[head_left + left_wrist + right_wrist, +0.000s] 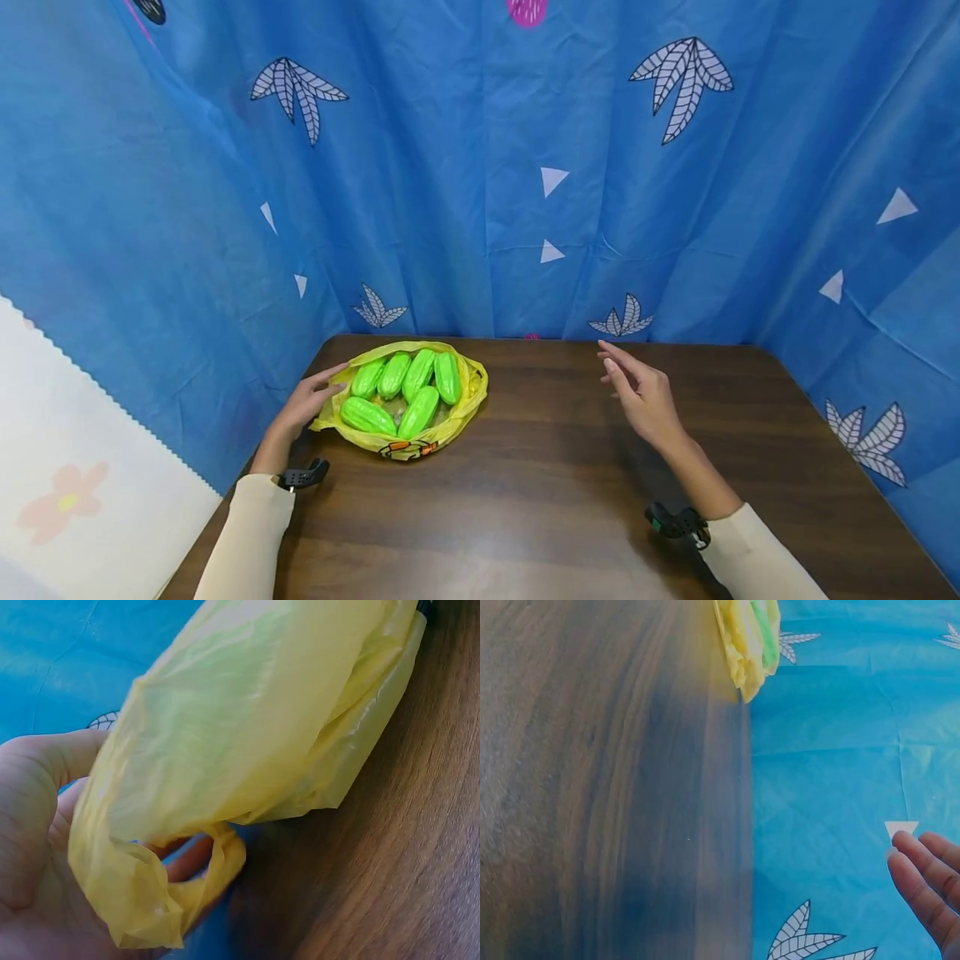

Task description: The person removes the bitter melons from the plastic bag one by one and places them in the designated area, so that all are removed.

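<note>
A yellow plastic bag (468, 408) lies on the left part of the table with its mouth spread wide. Inside are several bright green, oblong, ridged pieces (418, 412) that look like small gourds. At the bag's left rim is my left hand (300, 406), thumb and index finger apart and extended along the plastic. The left wrist view shows the bag's loop handle (150, 900) in front of that hand, part of the fingers hidden behind it. My right hand (645, 400) is held over the right side of the table, fingers loosely extended, holding nothing.
The dark brown wooden table (517, 517) meets a blue patterned curtain (510, 167) at its back and sides. A white cloth with a flower print (67, 500) hangs at the left. Each wrist wears a black strapped device (678, 525).
</note>
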The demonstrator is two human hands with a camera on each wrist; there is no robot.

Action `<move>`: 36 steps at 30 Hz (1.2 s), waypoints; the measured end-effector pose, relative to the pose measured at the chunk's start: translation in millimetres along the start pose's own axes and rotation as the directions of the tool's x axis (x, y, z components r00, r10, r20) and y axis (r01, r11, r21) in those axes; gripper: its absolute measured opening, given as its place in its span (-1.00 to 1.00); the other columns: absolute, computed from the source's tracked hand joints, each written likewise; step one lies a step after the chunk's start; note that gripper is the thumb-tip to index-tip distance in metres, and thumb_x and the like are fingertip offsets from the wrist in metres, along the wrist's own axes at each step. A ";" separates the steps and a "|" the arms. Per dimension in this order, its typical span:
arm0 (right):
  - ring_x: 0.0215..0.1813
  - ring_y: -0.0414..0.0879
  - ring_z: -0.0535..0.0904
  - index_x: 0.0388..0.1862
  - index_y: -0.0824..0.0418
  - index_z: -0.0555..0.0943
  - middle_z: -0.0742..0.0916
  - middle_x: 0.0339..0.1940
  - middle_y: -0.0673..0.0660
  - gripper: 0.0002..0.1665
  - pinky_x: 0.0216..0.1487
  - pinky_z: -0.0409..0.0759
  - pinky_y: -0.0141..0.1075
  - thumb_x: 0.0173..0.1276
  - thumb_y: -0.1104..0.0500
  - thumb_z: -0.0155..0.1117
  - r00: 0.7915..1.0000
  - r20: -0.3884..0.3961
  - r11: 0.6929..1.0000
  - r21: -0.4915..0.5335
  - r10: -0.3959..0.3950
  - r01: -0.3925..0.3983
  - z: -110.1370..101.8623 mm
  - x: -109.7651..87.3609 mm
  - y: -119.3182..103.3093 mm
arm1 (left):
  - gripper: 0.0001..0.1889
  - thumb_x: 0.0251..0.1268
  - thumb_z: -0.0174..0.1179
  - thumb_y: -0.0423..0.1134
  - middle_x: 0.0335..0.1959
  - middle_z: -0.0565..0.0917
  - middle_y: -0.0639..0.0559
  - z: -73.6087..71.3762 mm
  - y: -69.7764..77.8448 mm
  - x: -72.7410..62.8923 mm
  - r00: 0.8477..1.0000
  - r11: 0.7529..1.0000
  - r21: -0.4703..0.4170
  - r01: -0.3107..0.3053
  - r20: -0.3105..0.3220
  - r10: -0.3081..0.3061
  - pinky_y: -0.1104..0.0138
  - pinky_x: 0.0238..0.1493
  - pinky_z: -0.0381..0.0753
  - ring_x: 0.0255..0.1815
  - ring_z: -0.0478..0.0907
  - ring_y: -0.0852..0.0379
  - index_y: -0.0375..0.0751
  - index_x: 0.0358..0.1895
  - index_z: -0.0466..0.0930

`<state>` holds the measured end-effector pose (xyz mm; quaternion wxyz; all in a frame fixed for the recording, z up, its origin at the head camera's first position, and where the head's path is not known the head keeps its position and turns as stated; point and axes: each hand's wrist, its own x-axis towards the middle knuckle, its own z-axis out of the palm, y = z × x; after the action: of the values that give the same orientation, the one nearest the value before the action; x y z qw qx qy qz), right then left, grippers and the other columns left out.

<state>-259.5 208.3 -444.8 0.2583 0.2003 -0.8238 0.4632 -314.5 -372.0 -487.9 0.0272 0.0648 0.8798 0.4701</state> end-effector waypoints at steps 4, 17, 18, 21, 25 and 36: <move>-0.25 0.08 0.73 0.37 0.20 0.57 0.75 0.08 0.24 -0.57 -0.42 0.66 -0.39 0.60 0.29 0.09 1.000 0.005 1.000 0.011 0.027 -0.027 1.9 -1.6 -13.3 | -0.45 0.59 0.08 -0.14 0.58 0.16 -0.31 3.3 -5.0 2.9 1.000 0.999 -0.034 -0.004 -0.008 0.004 -0.35 0.42 -0.01 0.59 -0.09 -0.41 -0.14 0.55 0.30; -0.30 -0.31 0.70 0.26 0.34 0.61 0.78 -0.01 0.28 -0.60 -0.41 0.69 -0.29 0.47 0.39 0.22 0.999 0.052 0.998 0.064 0.005 -0.008 20.4 -2.8 -53.4 | -0.53 0.56 0.08 -0.33 0.57 0.17 -0.34 10.3 -13.4 4.9 1.000 0.994 -0.109 -0.026 -0.004 0.026 -0.32 0.46 -0.05 0.61 -0.15 -0.38 -0.25 0.46 0.41; -0.30 -0.30 0.70 0.26 0.33 0.62 0.78 -0.01 0.27 -0.60 -0.41 0.69 -0.28 0.47 0.38 0.23 0.998 0.056 0.997 0.071 0.011 -0.015 22.6 -2.6 -54.1 | -0.53 0.55 0.10 -0.34 0.57 0.17 -0.35 11.2 -13.4 4.1 0.999 0.994 -0.104 -0.032 -0.006 0.032 -0.33 0.45 -0.05 0.60 -0.14 -0.39 -0.26 0.46 0.41; -0.29 -0.29 0.71 0.27 0.33 0.61 0.78 -0.01 0.27 -0.60 -0.39 0.69 -0.30 0.48 0.37 0.23 0.997 0.072 0.996 0.087 0.025 -0.031 28.3 -1.8 -56.0 | -0.51 0.52 0.12 -0.38 0.56 0.16 -0.40 14.1 -13.2 2.6 0.999 0.994 -0.092 -0.053 -0.010 0.053 -0.36 0.43 -0.08 0.59 -0.15 -0.44 -0.32 0.46 0.39; -0.27 -0.28 0.72 0.27 0.32 0.61 0.77 0.00 0.28 -0.60 -0.37 0.70 -0.30 0.48 0.35 0.24 0.994 0.095 0.991 0.119 0.045 -0.057 34.9 -0.5 -59.2 | -0.48 0.49 0.13 -0.43 0.54 0.19 -0.42 17.8 -15.6 3.0 0.998 0.994 -0.094 -0.055 -0.021 0.054 -0.37 0.43 -0.06 0.58 -0.10 -0.43 -0.36 0.47 0.37; -0.25 0.03 0.76 0.29 0.26 0.61 0.77 0.03 0.28 -0.57 -0.33 0.69 -0.34 0.46 0.28 0.30 0.991 0.110 0.979 0.180 0.078 -0.097 68.1 3.7 -29.4 | -0.44 0.48 0.20 -0.33 0.55 0.25 -0.31 18.4 -26.1 3.2 0.997 0.988 -0.136 -0.071 0.000 0.072 -0.27 0.40 0.18 0.58 0.00 -0.34 -0.24 0.49 0.37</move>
<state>-262.0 134.5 -452.9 0.1753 0.2104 -0.7972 0.5380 -317.9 -370.7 -519.9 0.0170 0.0954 0.8429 0.5293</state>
